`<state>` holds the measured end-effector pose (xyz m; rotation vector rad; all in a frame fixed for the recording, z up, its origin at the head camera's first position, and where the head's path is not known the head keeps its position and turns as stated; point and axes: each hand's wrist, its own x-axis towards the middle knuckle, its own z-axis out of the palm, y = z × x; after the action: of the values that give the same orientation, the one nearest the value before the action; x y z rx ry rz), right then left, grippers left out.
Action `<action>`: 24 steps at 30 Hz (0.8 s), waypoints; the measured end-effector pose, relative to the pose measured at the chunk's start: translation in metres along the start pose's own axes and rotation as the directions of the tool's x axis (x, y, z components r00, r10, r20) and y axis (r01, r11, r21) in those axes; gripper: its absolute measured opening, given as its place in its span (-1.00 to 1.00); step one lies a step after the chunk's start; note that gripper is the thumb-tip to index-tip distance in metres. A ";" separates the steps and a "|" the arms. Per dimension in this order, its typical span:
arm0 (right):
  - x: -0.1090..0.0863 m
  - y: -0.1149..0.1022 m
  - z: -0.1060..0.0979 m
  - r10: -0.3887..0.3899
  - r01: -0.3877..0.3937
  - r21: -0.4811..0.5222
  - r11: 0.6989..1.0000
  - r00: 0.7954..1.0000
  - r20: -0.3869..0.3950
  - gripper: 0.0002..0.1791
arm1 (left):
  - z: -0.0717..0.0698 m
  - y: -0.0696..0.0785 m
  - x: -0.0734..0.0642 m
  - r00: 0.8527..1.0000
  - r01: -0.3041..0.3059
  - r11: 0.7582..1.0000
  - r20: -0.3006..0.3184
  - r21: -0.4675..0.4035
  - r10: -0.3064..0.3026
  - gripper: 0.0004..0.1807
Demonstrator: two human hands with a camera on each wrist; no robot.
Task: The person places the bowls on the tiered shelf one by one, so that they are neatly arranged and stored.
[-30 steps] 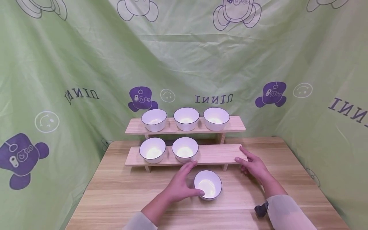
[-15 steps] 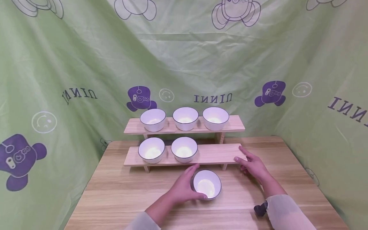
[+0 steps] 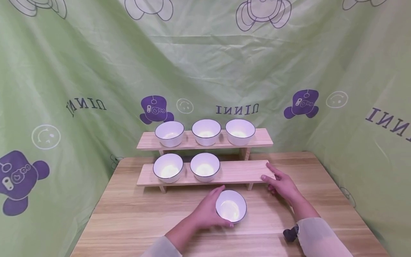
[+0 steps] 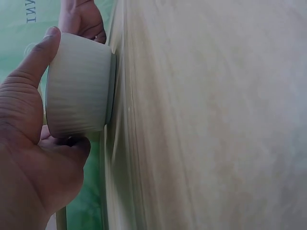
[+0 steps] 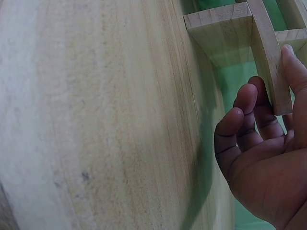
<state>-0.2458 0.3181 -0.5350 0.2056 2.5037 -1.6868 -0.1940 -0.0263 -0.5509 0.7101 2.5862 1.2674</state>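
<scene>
A white bowl with a dark rim (image 3: 231,206) is at the front of the wooden table. My left hand (image 3: 208,211) grips it from the left, thumb on the near side and fingers on the far side. In the left wrist view the same bowl (image 4: 79,86) stands upright between thumb and fingers, its foot at the tabletop. My right hand (image 3: 283,185) holds the right end of the lower board of a two-tier wooden shelf (image 3: 245,171). In the right wrist view the thumb lies on one face of the board (image 5: 268,57), with curled fingers at the other.
Two white bowls, one at left (image 3: 168,167) and one mid-board (image 3: 204,167), stand on the lower board. The upper board (image 3: 263,137) bears a row of 3 more bowls (image 3: 206,132). Behind hangs a green printed curtain (image 3: 192,71). The table (image 3: 135,221) extends around the shelf.
My left hand has moved right and its thumb and fingers have come in against the bowl. My right hand has stayed at the board's end. The bowl has barely shifted.
</scene>
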 end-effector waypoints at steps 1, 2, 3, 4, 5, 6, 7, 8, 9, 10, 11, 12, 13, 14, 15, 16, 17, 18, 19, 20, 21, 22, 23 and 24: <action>0.000 0.000 0.000 -0.002 0.002 0.002 1.000 1.000 0.001 0.00 | 0.001 0.000 0.000 1.000 0.003 1.000 0.003 0.005 -0.003 0.47; 0.000 0.000 0.000 -0.003 0.003 0.004 1.000 1.000 0.001 0.00 | 0.002 -0.001 0.000 1.000 0.005 1.000 0.006 0.007 -0.005 0.48; 0.000 0.000 0.000 -0.003 0.003 0.008 1.000 1.000 0.000 0.00 | 0.002 -0.001 0.000 1.000 0.007 1.000 0.008 0.009 -0.007 0.48; 0.000 -0.001 0.000 -0.005 0.005 0.006 1.000 1.000 0.002 0.00 | 0.003 -0.001 0.000 1.000 0.009 1.000 0.011 0.010 -0.009 0.49; 0.000 -0.001 0.000 -0.006 0.006 0.004 1.000 1.000 0.003 0.00 | 0.003 -0.001 0.000 1.000 0.011 1.000 0.014 0.009 -0.012 0.50; -0.001 -0.001 0.000 -0.005 0.005 0.003 1.000 1.000 0.004 0.00 | 0.004 0.000 0.000 1.000 0.015 1.000 0.018 0.011 -0.015 0.51; -0.001 -0.001 0.000 -0.003 0.003 0.006 1.000 1.000 0.002 0.00 | 0.004 -0.001 0.000 1.000 0.013 1.000 0.019 0.008 -0.013 0.51; -0.001 -0.001 0.001 0.000 0.000 0.009 1.000 1.000 0.000 0.00 | 0.004 0.000 0.000 1.000 0.016 1.000 0.020 0.004 -0.016 0.51; -0.001 -0.001 0.001 0.002 -0.002 0.010 1.000 1.000 0.000 0.00 | 0.005 0.000 -0.001 1.000 0.019 1.000 0.021 0.005 -0.019 0.52; -0.001 -0.001 0.001 -0.003 0.003 0.008 1.000 1.000 0.005 0.00 | 0.005 0.000 -0.001 1.000 0.022 1.000 0.022 0.003 -0.022 0.51; -0.001 -0.001 0.002 0.000 0.000 0.016 1.000 1.000 0.002 0.00 | 0.005 0.001 -0.001 0.999 0.024 1.000 0.022 0.000 -0.024 0.51; -0.001 -0.001 0.002 0.001 -0.001 0.022 1.000 1.000 0.002 0.00 | 0.005 0.001 -0.001 0.999 0.027 1.000 0.023 0.001 -0.027 0.51; -0.001 -0.001 0.002 0.001 -0.001 0.026 1.000 1.000 0.000 0.00 | 0.005 0.001 -0.001 0.999 0.030 1.000 0.022 0.001 -0.030 0.51; -0.001 -0.001 0.002 -0.001 0.001 0.028 1.000 1.000 0.001 -0.01 | 0.005 0.002 -0.001 0.999 0.035 0.999 0.024 0.003 -0.035 0.51; -0.001 -0.001 0.002 -0.003 0.003 0.030 1.000 1.000 0.002 -0.01 | 0.005 0.002 0.000 0.999 0.036 0.999 0.022 0.004 -0.036 0.50; -0.001 -0.001 0.002 -0.005 0.005 0.030 1.000 1.000 0.003 -0.01 | 0.005 0.002 0.000 0.999 0.035 0.999 0.020 0.006 -0.036 0.49; -0.001 -0.001 0.001 -0.001 0.001 0.035 0.999 1.000 -0.003 -0.01 | 0.005 0.003 0.000 0.999 0.037 0.999 0.017 0.009 -0.037 0.49; -0.001 -0.001 0.001 -0.005 0.005 0.031 0.999 1.000 -0.003 -0.01 | 0.005 0.003 0.000 0.999 0.038 0.999 0.014 0.014 -0.038 0.48; -0.001 -0.001 0.001 -0.008 0.008 0.029 1.000 1.000 -0.001 -0.01 | 0.006 0.003 0.001 0.999 0.038 0.999 0.011 0.016 -0.038 0.47; -0.001 -0.001 0.000 -0.010 0.010 0.026 1.000 1.000 -0.001 -0.01 | 0.006 0.004 0.001 0.999 0.038 0.999 0.006 0.019 -0.038 0.45; -0.001 -0.001 0.001 -0.011 0.011 0.023 1.000 1.000 0.000 -0.01 | 0.006 0.004 0.001 0.999 0.037 0.999 0.002 0.023 -0.038 0.44; -0.001 -0.001 0.001 -0.010 0.010 0.021 1.000 1.000 0.001 0.00 | 0.006 0.004 0.001 0.999 0.039 0.999 -0.002 0.026 -0.039 0.43; -0.001 -0.002 0.001 -0.007 0.007 0.018 1.000 1.000 0.001 0.00 | 0.006 0.005 0.001 0.999 0.041 0.999 -0.005 0.027 -0.041 0.42; -0.001 -0.002 0.001 -0.005 0.005 0.015 1.000 1.000 0.003 0.00 | 0.006 0.005 0.001 0.999 0.043 0.999 -0.009 0.029 -0.043 0.41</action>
<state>-0.2453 0.3169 -0.5335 0.1978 2.4922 -1.7076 -0.1906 -0.0188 -0.5510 0.6521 2.6172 1.2252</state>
